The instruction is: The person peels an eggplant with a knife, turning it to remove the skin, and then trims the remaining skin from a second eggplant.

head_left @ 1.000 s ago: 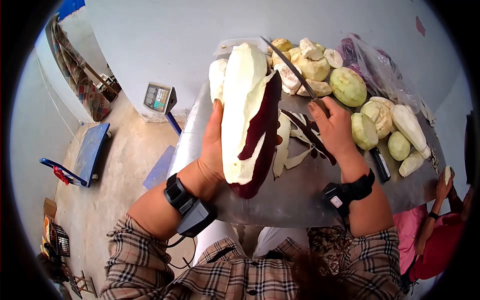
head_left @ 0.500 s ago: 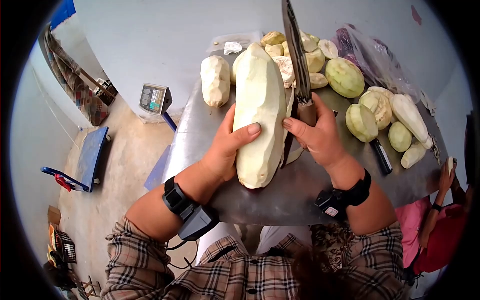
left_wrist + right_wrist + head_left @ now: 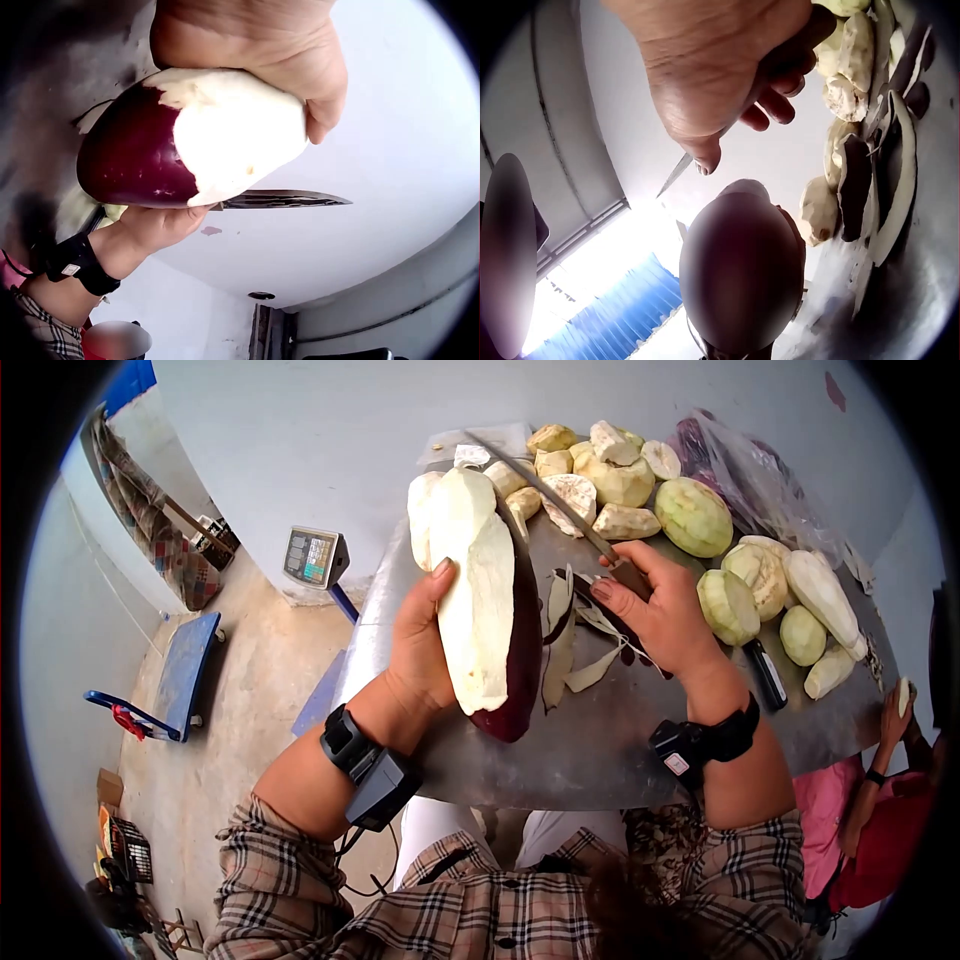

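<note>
A large eggplant [image 3: 475, 590], pale where peeled and dark purple down its right side, is gripped in my left hand [image 3: 420, 645], thumb across the peeled face. In the left wrist view the purple skin of the eggplant [image 3: 135, 154] covers its lower end, below my left palm [image 3: 255, 37]. My right hand [image 3: 670, 615] holds the handle of a long knife [image 3: 560, 502], its blade angled up and left beyond the eggplant. The right wrist view shows my right hand [image 3: 712, 67] with part of the blade [image 3: 675, 175] past the thumb.
Peel strips [image 3: 590, 650] lie on the metal table [image 3: 540, 760] between my hands. Peeled pieces [image 3: 620, 480] stand behind and to the right, near a black-handled tool [image 3: 767, 675] and a plastic bag [image 3: 750, 470]. Another person's hand [image 3: 893, 710] is at the right edge.
The eggplant has turned so its purple side shows again, and moved slightly left. The knife has swung from upright to a leftward slant, and my right hand has moved away from the eggplant.
</note>
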{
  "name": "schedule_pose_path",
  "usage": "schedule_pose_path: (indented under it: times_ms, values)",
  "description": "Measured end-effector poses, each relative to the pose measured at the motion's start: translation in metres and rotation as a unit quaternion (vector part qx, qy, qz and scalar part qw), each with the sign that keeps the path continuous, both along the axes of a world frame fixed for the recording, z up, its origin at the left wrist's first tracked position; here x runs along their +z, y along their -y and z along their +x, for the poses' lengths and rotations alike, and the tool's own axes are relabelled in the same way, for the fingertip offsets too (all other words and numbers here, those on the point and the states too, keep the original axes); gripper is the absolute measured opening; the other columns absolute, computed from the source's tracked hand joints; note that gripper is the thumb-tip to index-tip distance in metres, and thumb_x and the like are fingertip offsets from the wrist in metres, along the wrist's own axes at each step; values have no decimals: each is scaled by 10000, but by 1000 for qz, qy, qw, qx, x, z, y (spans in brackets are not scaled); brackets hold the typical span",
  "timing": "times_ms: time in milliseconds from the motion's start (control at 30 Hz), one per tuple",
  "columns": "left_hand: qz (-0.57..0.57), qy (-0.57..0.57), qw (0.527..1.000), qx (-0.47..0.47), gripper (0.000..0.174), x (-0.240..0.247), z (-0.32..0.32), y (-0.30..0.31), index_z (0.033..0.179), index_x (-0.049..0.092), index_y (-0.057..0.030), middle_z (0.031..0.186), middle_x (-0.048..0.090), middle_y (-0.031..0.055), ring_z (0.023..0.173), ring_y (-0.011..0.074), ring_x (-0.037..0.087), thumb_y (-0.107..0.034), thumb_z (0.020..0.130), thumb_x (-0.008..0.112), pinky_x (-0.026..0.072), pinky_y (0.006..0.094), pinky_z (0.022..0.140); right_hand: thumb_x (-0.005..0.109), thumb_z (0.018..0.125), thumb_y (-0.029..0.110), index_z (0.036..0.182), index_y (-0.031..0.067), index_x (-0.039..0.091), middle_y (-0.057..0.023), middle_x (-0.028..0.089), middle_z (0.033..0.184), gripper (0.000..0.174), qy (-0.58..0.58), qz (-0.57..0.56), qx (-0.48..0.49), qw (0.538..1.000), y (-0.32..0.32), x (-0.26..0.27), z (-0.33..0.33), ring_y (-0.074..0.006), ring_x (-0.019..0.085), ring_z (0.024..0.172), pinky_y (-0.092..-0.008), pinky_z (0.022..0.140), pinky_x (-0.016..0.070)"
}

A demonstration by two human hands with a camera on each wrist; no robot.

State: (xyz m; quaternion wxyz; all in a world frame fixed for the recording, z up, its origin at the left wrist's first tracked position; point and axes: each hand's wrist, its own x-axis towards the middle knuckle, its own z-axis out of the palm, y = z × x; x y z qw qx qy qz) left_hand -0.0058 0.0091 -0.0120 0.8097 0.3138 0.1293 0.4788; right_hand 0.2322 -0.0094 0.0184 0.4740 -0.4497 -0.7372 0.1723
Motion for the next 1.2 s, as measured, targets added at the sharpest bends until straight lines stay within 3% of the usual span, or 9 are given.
schedule_pose_path:
  times_ms: [300,400,533,733,1200]
  values:
    - [59,-53,997,-14,682,0,1,7,1339,451,-2,1197,606,207,1068,322,628,-488,869,545,530,420,916,680,878,326,851,28,593,-122,602,687,312,82,36,48,995,13,6,-16,-304,579,612,-345,575,459]
    - [103,-65,992,-15,686,-11,1,0,1352,434,-4,1231,590,196,1081,304,622,-475,867,549,519,406,938,687,869,323,848,37,600,-118,621,702,301,93,70,43,992,15,6,-19,-304,610,639,-360,575,468]
    - [115,-95,989,-23,700,-3,3,8,1320,421,-24,1147,596,162,990,265,631,-427,802,663,544,391,852,703,849,321,820,46,590,-110,628,704,299,105,102,37,989,18,8,-20,-316,617,647,-374,571,478]
    - [72,-50,993,-80,688,4,4,16,1307,440,-2,1138,616,178,968,283,654,-428,809,647,562,410,832,716,829,321,768,52,551,-110,626,700,321,115,157,1,981,19,9,-20,-335,609,636,-386,547,476]
    - [11,73,974,-215,804,-6,-6,13,1411,366,-3,1244,571,251,1078,411,608,-408,778,652,504,476,950,672,878,343,771,27,516,-156,589,671,368,70,159,-28,984,1,1,-3,-378,571,610,-399,524,443]
